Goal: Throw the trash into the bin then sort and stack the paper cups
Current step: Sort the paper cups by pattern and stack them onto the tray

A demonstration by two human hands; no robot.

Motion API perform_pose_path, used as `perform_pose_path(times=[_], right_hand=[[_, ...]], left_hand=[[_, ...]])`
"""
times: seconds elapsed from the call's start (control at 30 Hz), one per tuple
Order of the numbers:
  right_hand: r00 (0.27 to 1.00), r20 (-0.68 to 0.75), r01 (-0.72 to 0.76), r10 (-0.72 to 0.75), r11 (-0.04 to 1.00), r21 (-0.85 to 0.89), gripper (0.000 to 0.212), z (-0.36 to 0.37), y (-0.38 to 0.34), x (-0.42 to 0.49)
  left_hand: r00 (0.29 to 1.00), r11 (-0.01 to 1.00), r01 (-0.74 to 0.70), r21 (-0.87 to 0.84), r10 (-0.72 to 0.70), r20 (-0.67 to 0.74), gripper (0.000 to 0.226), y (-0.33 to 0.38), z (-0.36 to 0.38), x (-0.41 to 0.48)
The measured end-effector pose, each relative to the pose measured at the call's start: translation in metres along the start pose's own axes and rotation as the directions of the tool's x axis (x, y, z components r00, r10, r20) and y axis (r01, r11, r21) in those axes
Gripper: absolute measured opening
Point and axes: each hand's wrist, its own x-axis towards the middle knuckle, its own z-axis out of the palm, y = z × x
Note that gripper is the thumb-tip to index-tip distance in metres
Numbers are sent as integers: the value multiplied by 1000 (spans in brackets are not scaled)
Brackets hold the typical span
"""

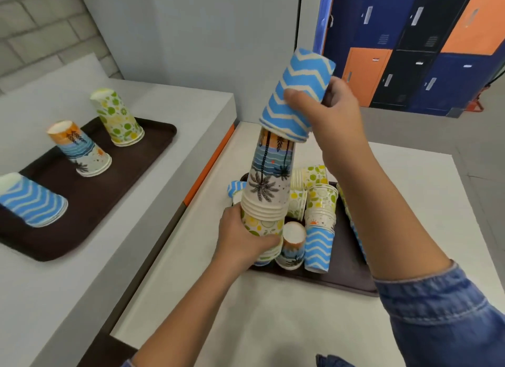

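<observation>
My left hand (pixel 243 238) grips the base of a tall mixed stack of upturned paper cups (pixel 269 186), at a lime-patterned cup below several palm-tree cups. My right hand (pixel 328 106) grips a blue zigzag cup (pixel 295 93), tilted over the stack's top and partly off it. The stack stands over a dark tray (pixel 344 279) holding several loose cups: lime-patterned ones (pixel 319 197), a blue zigzag one (pixel 318 247) and a small palm one (pixel 292 246).
On the grey counter to the left, a second dark tray (pixel 114 180) carries three upturned sorted stacks: blue zigzag (pixel 32 199), palm sunset (pixel 79 150), lime (pixel 117 117). Blue, black and orange lockers (pixel 410 44) stand behind. An orange edge strip (pixel 210 164) runs between the counters.
</observation>
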Motion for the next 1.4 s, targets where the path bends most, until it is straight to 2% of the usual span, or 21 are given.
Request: perform_pose_path(times=[0.07,0.13,0.23,0.33,0.4,0.57,0.73,0.87,0.93,1.0,1.03,1.1,1.13,1.17,1.27,1.4], right_hand=[[999,-37,43,-40,996,83,38,13,-3,2],[995,-79,68,-56,987,148,41,22,-1,4],[994,-104,47,-32,989,144,53,28,16,2],[999,-9,-38,37,993,-110,66,23,60,-18],[993,37,-96,112,951,-295,71,19,96,-43],[992,31,-79,122,792,-605,68,21,161,-89],[962,78,-93,262,583,-807,68,24,195,-93],[919,98,-40,383,336,-941,81,27,207,-95],[901,106,-27,421,297,-955,93,28,202,-95],[920,136,0,366,349,-937,103,29,186,-92],[944,144,-4,297,445,-896,102,30,173,-89],[975,101,-77,196,732,-677,98,38,139,-79],[980,88,-103,177,837,-537,96,43,122,-72],[982,94,-108,163,898,-426,92,47,108,-64],[982,131,-94,136,955,-283,60,57,84,-41],[985,35,-159,169,968,-196,43,55,85,-30]], left_hand=[[999,999,32,-16,-32,-14,77,-10,-22,4],[997,997,49,-66,-52,-55,63,-22,-45,8],[992,997,42,-69,-50,-113,53,-40,-75,17],[985,995,63,-79,-75,-158,59,-50,-96,26],[983,995,56,-84,-70,-172,60,-55,-104,33],[984,997,36,-74,-48,-170,71,-60,-112,47],[993,996,53,-65,-60,-102,58,-61,-107,54],[999,996,26,-84,-29,-41,58,-56,-101,53],[999,997,-4,-71,1,-40,62,-54,-99,53],[999,999,-16,-50,13,-51,65,-52,-98,54],[998,999,-17,-34,15,-55,67,-50,-97,54],[998,999,-31,41,33,-56,76,-44,-94,52],[997,994,-52,96,57,-48,80,-40,-92,51],[995,984,-85,156,92,-35,81,-36,-90,49],[983,941,-183,285,183,24,79,-25,-84,44],[977,919,-211,334,201,63,79,-16,-79,39]])
